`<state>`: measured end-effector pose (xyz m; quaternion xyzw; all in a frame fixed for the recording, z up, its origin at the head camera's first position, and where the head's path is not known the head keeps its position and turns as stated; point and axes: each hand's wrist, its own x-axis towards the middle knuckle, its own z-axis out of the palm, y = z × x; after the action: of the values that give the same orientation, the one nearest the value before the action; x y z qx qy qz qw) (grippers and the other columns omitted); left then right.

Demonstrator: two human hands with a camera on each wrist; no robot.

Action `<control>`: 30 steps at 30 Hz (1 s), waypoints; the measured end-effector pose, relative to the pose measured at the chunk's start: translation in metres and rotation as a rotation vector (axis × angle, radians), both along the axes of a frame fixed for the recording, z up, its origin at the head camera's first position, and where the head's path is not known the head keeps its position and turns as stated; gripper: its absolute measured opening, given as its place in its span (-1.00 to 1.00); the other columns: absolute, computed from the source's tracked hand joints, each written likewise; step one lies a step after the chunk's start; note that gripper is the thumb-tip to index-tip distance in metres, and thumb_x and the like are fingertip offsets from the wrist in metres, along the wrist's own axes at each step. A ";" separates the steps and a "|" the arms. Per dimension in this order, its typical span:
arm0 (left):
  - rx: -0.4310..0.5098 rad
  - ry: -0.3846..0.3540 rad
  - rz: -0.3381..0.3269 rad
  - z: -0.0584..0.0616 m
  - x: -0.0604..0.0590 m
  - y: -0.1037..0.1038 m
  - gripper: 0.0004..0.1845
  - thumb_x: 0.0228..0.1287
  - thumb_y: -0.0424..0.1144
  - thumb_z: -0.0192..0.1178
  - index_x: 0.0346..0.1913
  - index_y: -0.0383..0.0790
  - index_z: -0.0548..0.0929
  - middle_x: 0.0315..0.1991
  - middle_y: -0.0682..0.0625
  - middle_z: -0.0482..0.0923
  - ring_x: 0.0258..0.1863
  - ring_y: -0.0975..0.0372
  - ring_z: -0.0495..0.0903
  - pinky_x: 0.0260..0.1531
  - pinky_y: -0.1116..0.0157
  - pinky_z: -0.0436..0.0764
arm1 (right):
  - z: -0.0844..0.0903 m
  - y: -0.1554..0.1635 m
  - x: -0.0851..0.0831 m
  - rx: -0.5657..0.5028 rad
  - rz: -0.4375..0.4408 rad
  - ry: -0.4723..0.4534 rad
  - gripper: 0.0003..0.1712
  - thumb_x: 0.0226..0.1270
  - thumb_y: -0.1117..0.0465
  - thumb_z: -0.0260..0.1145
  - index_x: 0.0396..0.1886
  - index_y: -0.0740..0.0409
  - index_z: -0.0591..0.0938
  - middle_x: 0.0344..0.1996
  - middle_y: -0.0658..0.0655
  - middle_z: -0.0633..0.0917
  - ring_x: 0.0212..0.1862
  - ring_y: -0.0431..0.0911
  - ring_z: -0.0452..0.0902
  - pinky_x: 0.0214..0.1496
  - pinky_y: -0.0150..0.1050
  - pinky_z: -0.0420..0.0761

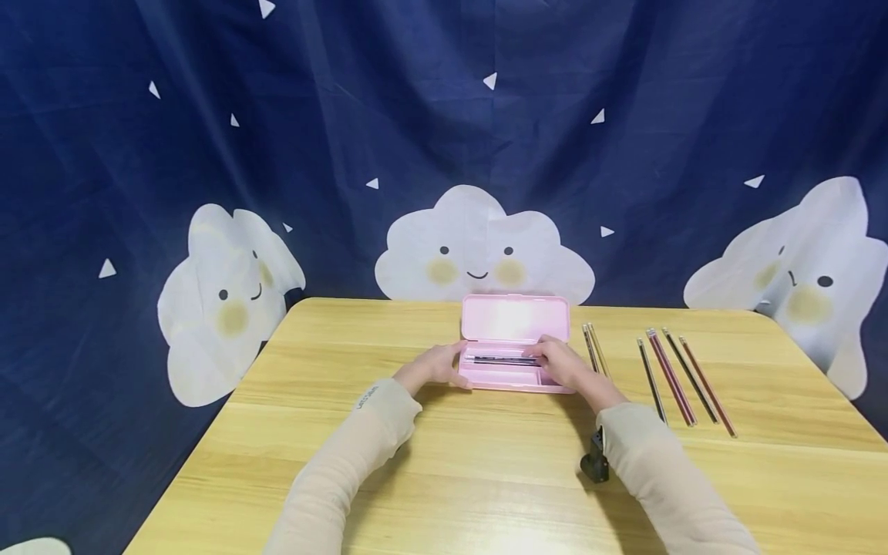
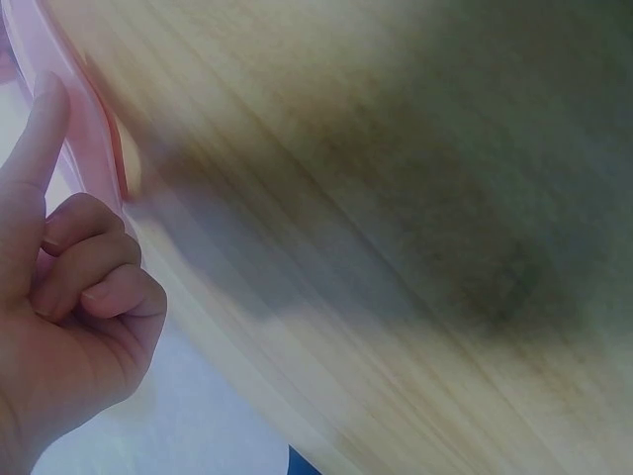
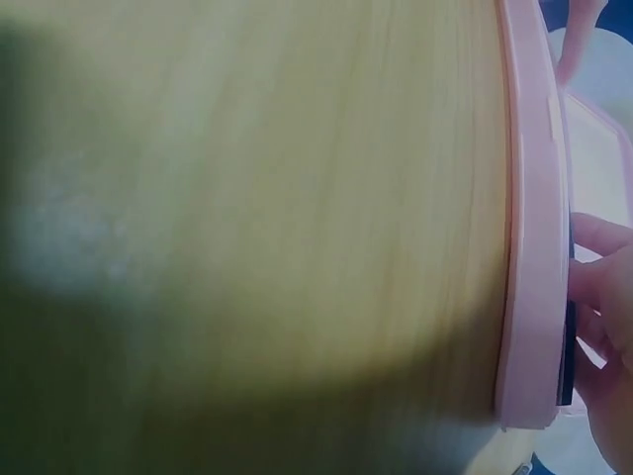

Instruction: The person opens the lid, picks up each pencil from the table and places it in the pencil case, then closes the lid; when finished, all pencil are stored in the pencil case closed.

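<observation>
While hands [image 1: 433, 365] [image 1: 563, 364] are at case [image 1: 513, 330] | head — loose pencils [image 1: 671, 378] | left wrist — curled fingers [image 2: 104, 262]

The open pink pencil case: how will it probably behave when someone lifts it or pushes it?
The pencil case looks like thin, glossy plastic, so it is probably stiff and light. Pushed, it should slide rather than tip, being low and wide. If it is tilted, the slim pencils inside could roll, and the raised lid may swing.

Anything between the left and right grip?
Yes. In the head view, slim dark pencils lie inside the open pink case, between the left grip and the right grip.
</observation>
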<state>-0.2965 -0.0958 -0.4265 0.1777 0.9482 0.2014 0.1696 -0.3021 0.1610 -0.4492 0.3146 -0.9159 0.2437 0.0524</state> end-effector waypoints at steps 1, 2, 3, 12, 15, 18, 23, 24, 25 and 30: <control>0.000 0.002 -0.003 0.000 0.000 0.000 0.02 -0.11 0.01 0.41 0.41 -0.15 0.08 0.31 -0.18 0.23 0.29 0.03 0.22 0.29 0.16 0.19 | 0.000 -0.001 0.000 0.004 -0.003 -0.012 -0.66 0.02 0.58 0.13 -0.23 0.29 0.68 -0.49 0.12 0.54 -0.41 -0.11 0.40 -0.27 -0.18 0.52; 0.001 0.003 -0.005 0.000 0.000 0.001 0.02 -0.11 0.01 0.41 0.41 -0.14 0.09 0.31 -0.18 0.23 0.29 0.03 0.23 0.29 0.16 0.19 | 0.000 -0.001 0.000 0.009 -0.006 -0.029 -0.65 0.01 0.59 0.13 -0.23 0.30 0.68 -0.49 0.12 0.54 -0.41 -0.11 0.39 -0.28 -0.19 0.51; -0.003 0.004 -0.006 0.000 0.000 0.001 0.02 -0.11 0.01 0.41 0.41 -0.13 0.09 0.31 -0.17 0.23 0.29 0.04 0.23 0.29 0.17 0.19 | 0.000 -0.002 0.000 0.016 -0.006 -0.040 -0.65 0.01 0.59 0.12 -0.22 0.30 0.68 -0.50 0.12 0.53 -0.42 -0.11 0.39 -0.28 -0.19 0.51; -0.003 0.008 -0.004 0.000 0.000 0.000 0.01 -0.11 0.01 0.41 0.40 -0.18 0.11 0.30 -0.18 0.24 0.29 0.03 0.23 0.29 0.15 0.20 | 0.001 0.000 0.001 0.012 0.000 -0.054 -0.77 0.14 0.50 0.13 -0.27 0.32 0.68 -0.46 0.12 0.56 -0.34 -0.05 0.48 -0.18 -0.13 0.54; -0.007 0.004 -0.001 0.000 0.000 0.000 0.01 -0.11 0.01 0.41 0.40 -0.18 0.10 0.31 -0.18 0.23 0.29 0.02 0.22 0.29 0.15 0.19 | 0.000 0.001 0.000 0.011 0.018 -0.043 -0.79 0.18 0.46 0.14 -0.28 0.33 0.68 -0.43 0.15 0.58 -0.30 -0.01 0.49 -0.18 -0.12 0.53; 0.002 0.006 -0.004 0.000 0.001 0.000 0.01 -0.10 0.01 0.41 0.40 -0.18 0.11 0.30 -0.18 0.24 0.29 0.02 0.22 0.29 0.14 0.20 | 0.000 0.000 -0.001 0.013 0.042 -0.041 -0.80 0.19 0.45 0.14 -0.28 0.33 0.68 -0.43 0.15 0.58 -0.31 -0.02 0.48 -0.21 -0.15 0.53; 0.000 0.009 -0.009 0.000 0.001 -0.001 0.01 -0.10 0.00 0.41 0.40 -0.18 0.10 0.30 -0.19 0.24 0.29 0.02 0.23 0.29 0.15 0.20 | -0.001 0.001 -0.001 -0.008 0.049 -0.080 -0.79 0.21 0.43 0.12 -0.26 0.34 0.67 -0.42 0.16 0.58 -0.30 -0.02 0.47 -0.20 -0.15 0.51; 0.001 0.012 -0.012 0.000 0.001 0.000 0.01 -0.10 0.00 0.41 0.40 -0.18 0.11 0.30 -0.20 0.25 0.28 0.01 0.23 0.28 0.15 0.20 | -0.001 0.001 -0.001 -0.017 0.044 -0.092 -0.79 0.21 0.43 0.12 -0.26 0.35 0.67 -0.41 0.16 0.58 -0.29 -0.01 0.48 -0.18 -0.13 0.51; 0.001 0.012 -0.013 0.000 0.001 0.000 0.01 -0.10 0.00 0.41 0.40 -0.18 0.10 0.29 -0.20 0.25 0.28 0.01 0.23 0.29 0.15 0.20 | -0.001 0.002 -0.001 -0.029 0.037 -0.105 -0.79 0.22 0.43 0.12 -0.26 0.35 0.66 -0.40 0.17 0.58 -0.27 0.00 0.48 -0.15 -0.11 0.51; 0.007 0.013 -0.018 0.002 0.001 0.000 0.01 -0.10 -0.01 0.41 0.40 -0.21 0.10 0.29 -0.23 0.24 0.28 -0.01 0.23 0.29 0.14 0.19 | 0.001 0.004 0.000 -0.100 -0.007 -0.143 -0.78 0.19 0.45 0.13 -0.23 0.40 0.64 -0.43 0.15 0.56 -0.33 -0.05 0.45 -0.18 -0.14 0.51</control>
<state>-0.2958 -0.0955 -0.4249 0.1883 0.9469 0.2021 0.1646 -0.3018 0.1650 -0.4485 0.2902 -0.9050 0.3109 0.0034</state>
